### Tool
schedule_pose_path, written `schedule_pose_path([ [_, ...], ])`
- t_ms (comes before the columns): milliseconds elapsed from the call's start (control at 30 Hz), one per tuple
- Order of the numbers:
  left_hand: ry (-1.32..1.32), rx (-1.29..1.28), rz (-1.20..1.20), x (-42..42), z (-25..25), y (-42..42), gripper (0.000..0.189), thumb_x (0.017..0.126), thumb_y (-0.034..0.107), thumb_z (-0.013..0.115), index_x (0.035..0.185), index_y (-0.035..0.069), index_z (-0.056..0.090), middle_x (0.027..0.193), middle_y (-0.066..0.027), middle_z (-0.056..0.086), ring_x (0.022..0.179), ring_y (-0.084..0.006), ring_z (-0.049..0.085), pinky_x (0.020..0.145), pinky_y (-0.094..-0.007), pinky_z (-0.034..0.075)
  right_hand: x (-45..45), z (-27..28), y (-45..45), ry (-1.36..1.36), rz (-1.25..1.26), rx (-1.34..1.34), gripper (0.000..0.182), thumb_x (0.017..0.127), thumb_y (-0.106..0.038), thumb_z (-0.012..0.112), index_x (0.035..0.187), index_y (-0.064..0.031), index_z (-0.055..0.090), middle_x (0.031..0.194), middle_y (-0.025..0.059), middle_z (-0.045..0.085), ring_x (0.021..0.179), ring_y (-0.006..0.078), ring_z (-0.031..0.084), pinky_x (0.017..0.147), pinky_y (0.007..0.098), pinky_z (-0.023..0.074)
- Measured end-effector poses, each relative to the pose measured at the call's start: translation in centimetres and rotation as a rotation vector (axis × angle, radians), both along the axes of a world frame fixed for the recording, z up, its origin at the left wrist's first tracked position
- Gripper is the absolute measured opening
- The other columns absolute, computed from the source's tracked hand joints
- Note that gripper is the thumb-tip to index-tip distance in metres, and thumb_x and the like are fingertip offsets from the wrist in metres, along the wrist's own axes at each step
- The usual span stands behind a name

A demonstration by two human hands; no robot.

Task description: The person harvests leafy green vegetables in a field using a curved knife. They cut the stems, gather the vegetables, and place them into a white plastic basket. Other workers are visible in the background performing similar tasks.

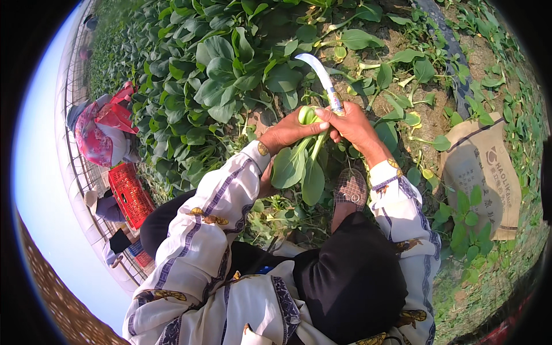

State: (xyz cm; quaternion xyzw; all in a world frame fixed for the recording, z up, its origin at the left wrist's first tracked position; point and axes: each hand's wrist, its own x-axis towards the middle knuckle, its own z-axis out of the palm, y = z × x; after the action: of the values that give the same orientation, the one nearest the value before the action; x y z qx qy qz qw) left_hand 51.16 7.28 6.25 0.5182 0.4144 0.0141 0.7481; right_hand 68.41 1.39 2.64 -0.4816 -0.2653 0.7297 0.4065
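My left hand grips a head of green bok choy near its pale base. Its leaves hang down towards me, and the base sticks up between my two thumbs. In my right hand is a small curved harvesting knife, its bright blade pointing up and bending to the left. The right thumb and fingers also meet the bok choy beside the left thumb. The knife's handle is mostly hidden in the palm. Dense bok choy plants grow just beyond my left hand.
Cut leaves litter the soil at right, beside a dark strip of film. A printed brown sack lies farther right. At left, a person in a pink head covering crouches near a red plastic crate; others are behind.
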Motion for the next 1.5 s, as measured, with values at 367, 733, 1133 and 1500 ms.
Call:
schedule_pose_path([
  [367,0.719,0.799,-0.336,0.0,0.7,13.1,0.118,0.058,0.048,0.079,0.141,-0.006,0.016,0.114,-0.0279,0.057,0.106,-0.0329,0.058,0.091,-0.0328,0.045,-1.2,-3.9,8.3,-0.618,-0.207,0.411,0.044,0.087,-0.026,0.055,0.125,-0.0043,0.049,0.088,0.0239,0.063,0.079,0.0399,0.062,0.068,0.0417,0.0487],
  [733,0.716,0.936,-0.232,-5.0,-3.4,13.7,0.101,0.057,0.052,0.078,0.128,-0.009,0.039,0.100,-0.0284,0.061,0.096,-0.0365,0.061,0.084,-0.0373,0.048,-4.2,-7.9,11.9,-0.646,-0.061,0.326,0.042,0.087,-0.028,0.055,0.123,-0.0052,0.051,0.086,0.0237,0.064,0.076,0.0378,0.063,0.066,0.0431,0.0493],
  [1133,0.196,0.336,0.016,-1.0,2.6,8.1,0.070,0.068,0.028,0.079,0.124,-0.001,0.047,0.109,-0.0058,0.058,0.099,-0.0124,0.054,0.090,-0.0275,0.043,1.6,-3.6,6.3,0.204,-0.289,0.090,0.046,0.083,-0.029,0.069,0.119,-0.0048,0.053,0.065,-0.0025,0.049,0.048,0.0037,0.040,0.040,0.0196,0.0309],
  [1500,-0.097,0.038,0.296,-3.2,3.9,1.4,0.084,0.071,0.037,0.075,0.137,0.004,0.034,0.118,-0.0083,0.054,0.104,-0.0177,0.054,0.093,-0.0311,0.043,6.0,1.1,0.2,-0.231,-0.132,0.123,0.028,0.080,-0.022,0.072,0.093,-0.0015,0.060,0.059,-0.0018,0.049,0.042,0.0030,0.040,0.037,0.0192,0.0301],
])
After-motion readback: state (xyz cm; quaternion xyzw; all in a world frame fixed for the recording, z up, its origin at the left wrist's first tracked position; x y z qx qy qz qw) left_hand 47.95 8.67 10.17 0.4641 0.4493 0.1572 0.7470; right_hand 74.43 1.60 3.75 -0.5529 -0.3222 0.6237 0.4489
